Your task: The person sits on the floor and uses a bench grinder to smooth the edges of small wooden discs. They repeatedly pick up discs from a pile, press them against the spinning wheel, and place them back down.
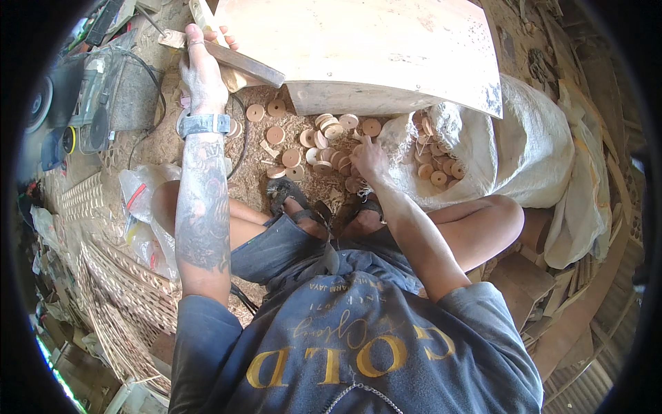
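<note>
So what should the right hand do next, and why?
Perhaps the right hand should pick up one small, round wooden disc: its fingers are already down among the loose discs, and the left hand is busy gripping a long, dark, flat bar beside the big, pale wooden box.

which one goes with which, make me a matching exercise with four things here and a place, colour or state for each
Column one:
1. left hand
2. right hand
3. sack
4. shirt

Column two:
A. dark blue with yellow lettering
B. among wooden discs on the ground
C. white, with discs showing in its opening
D. holding a dark bar

Right pairs: 1-D, 2-B, 3-C, 4-A
</note>
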Available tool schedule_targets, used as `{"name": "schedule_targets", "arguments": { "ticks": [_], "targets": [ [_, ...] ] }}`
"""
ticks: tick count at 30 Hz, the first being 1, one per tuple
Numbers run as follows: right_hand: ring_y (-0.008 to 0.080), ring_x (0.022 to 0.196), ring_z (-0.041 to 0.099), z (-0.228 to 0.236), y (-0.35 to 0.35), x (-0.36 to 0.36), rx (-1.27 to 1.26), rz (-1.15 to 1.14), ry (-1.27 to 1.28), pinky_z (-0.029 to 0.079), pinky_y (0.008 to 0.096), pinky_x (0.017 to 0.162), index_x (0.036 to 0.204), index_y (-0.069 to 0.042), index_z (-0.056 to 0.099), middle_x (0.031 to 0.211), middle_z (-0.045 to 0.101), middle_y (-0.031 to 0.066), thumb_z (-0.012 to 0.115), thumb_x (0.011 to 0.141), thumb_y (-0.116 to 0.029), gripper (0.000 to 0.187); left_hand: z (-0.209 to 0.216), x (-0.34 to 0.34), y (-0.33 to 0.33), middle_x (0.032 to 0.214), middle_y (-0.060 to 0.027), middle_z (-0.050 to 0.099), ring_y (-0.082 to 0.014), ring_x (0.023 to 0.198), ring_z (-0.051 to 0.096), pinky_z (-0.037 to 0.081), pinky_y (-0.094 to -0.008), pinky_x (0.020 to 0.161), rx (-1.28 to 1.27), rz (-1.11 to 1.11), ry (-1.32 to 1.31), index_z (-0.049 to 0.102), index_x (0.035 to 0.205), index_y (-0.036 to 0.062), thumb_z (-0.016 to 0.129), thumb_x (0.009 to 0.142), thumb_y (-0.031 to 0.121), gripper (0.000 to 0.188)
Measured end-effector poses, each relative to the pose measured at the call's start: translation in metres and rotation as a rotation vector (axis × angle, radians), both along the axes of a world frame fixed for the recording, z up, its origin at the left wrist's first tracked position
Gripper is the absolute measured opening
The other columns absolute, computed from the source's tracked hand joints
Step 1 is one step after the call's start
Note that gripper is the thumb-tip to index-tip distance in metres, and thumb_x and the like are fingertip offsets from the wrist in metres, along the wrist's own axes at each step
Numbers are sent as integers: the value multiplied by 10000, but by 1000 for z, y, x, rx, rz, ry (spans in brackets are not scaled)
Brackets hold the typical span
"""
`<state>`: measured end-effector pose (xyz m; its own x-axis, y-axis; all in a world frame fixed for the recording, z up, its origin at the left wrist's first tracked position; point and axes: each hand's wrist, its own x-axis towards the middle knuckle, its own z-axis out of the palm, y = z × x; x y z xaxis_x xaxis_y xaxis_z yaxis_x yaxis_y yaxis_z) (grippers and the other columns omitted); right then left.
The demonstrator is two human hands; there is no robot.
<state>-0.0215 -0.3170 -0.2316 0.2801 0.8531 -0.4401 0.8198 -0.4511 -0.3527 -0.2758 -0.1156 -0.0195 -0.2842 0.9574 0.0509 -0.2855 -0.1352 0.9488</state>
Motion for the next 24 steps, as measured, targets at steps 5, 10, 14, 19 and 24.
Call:
{"name": "schedule_targets", "arguments": {
  "ticks": [5, 10, 14, 19, 24],
  "targets": [
    [415, 1035, 620, 9, 2, 11, 165, -40, 90, 527, 494, 893, 1187, -28, 528, 1144, 573, 255, 766, 756, -266, 547, -2, -1, -6, 998, -214, 665, -267, 798, 661, 577, -393, 740, 9, 15, 42, 484, 937, 18, 458, 1028, 445, 437],
    [400, 1051, 596, 10, 14, 31, 609, -235, 105, 508, 511, 887, 1116, 6, 532, 1119, 567, 235, 773, 732, -257, 524, -4, -2, -4, 978, -212, 670, -266, 778, 665, 579, -384, 728, 18, 3, -35, 492, 927, 21, 465, 1028, 421, 414],
    [395, 1018, 582, -6, 29, 29, 470, -154, 28, 487, 493, 883, 1138, -29, 531, 1105, 578, 221, 785, 762, -281, 519, -1, -2, -9, 831, -41, 619, -143, 755, 600, 506, -298, 666, -37, -13, 106, 624, 986, 76, 453, 996, 570, 523],
    [399, 1141, 552, -21, 17, 27, 507, 147, -84, 478, 479, 961, 1193, -33, 544, 1223, 549, 225, 761, 798, -318, 534, 11, 2, -15, 1008, -80, 642, -190, 919, 608, 497, -317, 812, -27, 72, 320, 603, 1180, 16, 407, 1009, 560, 603],
    [378, 1173, 541, -24, 24, 27, 446, 147, -148, 473, 465, 965, 1239, -40, 552, 1278, 548, 230, 752, 807, -375, 582, 3, -3, -17, 1267, -168, 588, -253, 1148, 567, 453, -363, 965, -190, 53, 377, 536, 1351, -14, 425, 1001, 552, 675]
  ]
}}
